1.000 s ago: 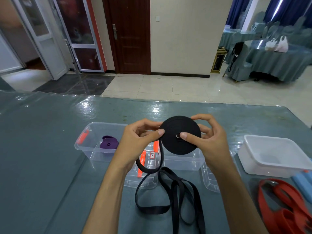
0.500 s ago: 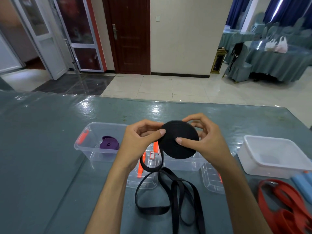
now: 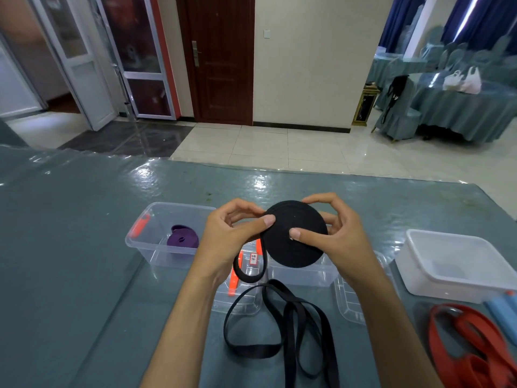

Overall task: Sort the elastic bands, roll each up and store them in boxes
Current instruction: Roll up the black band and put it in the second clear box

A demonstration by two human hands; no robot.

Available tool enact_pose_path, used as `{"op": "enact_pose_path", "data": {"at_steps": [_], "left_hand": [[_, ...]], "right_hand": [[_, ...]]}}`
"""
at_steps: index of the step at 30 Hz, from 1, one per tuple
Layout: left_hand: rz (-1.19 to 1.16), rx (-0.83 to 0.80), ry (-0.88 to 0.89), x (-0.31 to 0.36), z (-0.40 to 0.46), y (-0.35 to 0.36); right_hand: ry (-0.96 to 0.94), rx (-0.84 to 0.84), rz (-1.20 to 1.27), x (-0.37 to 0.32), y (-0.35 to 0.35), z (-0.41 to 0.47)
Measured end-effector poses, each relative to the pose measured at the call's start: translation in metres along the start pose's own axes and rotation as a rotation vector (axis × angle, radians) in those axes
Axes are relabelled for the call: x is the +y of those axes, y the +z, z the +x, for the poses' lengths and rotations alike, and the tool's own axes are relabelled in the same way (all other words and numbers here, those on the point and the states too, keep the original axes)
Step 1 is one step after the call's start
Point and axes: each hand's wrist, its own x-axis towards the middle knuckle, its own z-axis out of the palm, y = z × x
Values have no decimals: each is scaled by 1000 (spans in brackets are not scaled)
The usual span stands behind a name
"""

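A clear box (image 3: 156, 245) (one rolled band (image 3: 182, 240) inside) sits left of centre on the table (image 3: 70, 261); another box (image 3: 458, 264) near the right edge, loose bands (image 3: 475, 348) before it.

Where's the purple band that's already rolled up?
In the head view the rolled purple band lies inside the clear box at the left of the table, just left of the left hand, beside the box's orange latch.
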Motion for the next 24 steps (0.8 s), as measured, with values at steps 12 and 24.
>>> {"op": "enact_pose_path", "data": {"at_steps": [12, 24], "left_hand": [[-97, 113, 39, -15, -3, 14], [-360, 309, -28, -52, -14, 56]], "right_hand": [[-35, 354, 141, 7, 12, 0], [-91, 696, 306, 33, 36, 4]]}}
